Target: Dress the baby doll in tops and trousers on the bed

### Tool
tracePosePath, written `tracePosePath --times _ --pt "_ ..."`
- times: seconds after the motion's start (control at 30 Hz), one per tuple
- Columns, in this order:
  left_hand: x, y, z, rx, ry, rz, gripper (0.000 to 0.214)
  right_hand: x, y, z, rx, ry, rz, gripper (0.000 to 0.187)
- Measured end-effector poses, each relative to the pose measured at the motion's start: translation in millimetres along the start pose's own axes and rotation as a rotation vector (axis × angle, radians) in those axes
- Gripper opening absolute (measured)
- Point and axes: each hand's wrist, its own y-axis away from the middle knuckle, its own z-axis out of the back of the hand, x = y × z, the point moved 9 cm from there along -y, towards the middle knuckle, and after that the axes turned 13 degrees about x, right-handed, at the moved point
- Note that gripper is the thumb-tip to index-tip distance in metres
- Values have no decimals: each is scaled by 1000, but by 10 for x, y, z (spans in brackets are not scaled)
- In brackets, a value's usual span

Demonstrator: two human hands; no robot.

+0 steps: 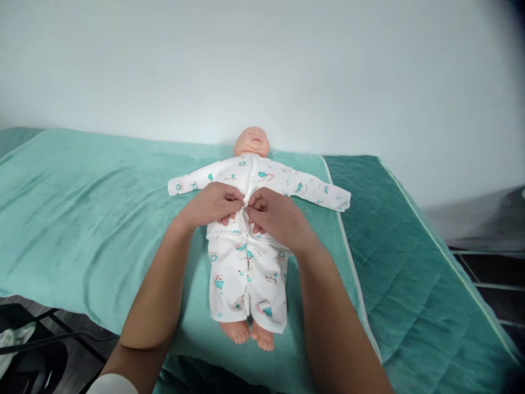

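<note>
A baby doll (251, 141) lies on its back, head toward the wall, bare feet toward me. It wears a white printed shirt (270, 171) with long sleeves spread to both sides, and matching white trousers (229, 273). My left hand (217, 203) and my right hand (273, 213) meet at the middle of the shirt front. Thumb and fingers of each hand pinch the shirt's front edges at the fastening line. Whatever fastener lies between the fingertips is hidden. Above the hands the shirt front lies together up to the neck.
Under the doll is a light green blanket (102, 219), wrinkled at the left. A darker green quilted cover (410, 273) shows at the right. A white wall (262, 65) stands behind. At the lower left are a dark container (36, 350) and a thin black bar.
</note>
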Motion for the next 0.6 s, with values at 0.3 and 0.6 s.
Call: tracePosePath --times 0.3,0.6 --pt "8 -26 1 36 128 -99 12 -42 -14 -48 127 -191 -13 17" --pt "86 -44 -9 99 172 -51 15 -36 2 -36 152 -297 -5 13"
